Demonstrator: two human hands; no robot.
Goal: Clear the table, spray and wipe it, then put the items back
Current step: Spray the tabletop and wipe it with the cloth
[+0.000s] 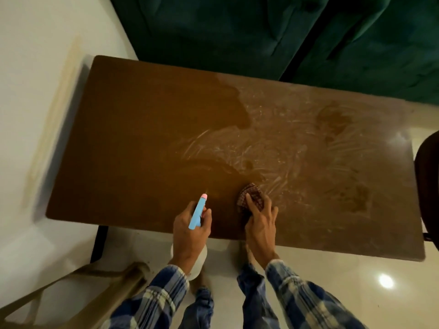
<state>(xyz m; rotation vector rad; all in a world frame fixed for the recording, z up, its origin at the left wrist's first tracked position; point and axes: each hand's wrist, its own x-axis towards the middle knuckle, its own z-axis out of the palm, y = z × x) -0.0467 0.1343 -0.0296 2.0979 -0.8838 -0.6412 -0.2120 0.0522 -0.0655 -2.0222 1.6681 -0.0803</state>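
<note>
the checked cloth (pixel 251 198) lies on the near middle of the tabletop (pixel 142 138), pressed under our right hand (pixel 260 222), its fingers (pixel 250 202) spread almost straight on top. just left of it, our left hand (pixel 191 230) curls round the spray bottle (pixel 198 213), nozzle pointing far. the right half looks cloudy and streaked; we judge uneven wiping could leave those smears to dry, and a stray squeeze might mist the green sofa (pixel 237 32) beyond.
</note>
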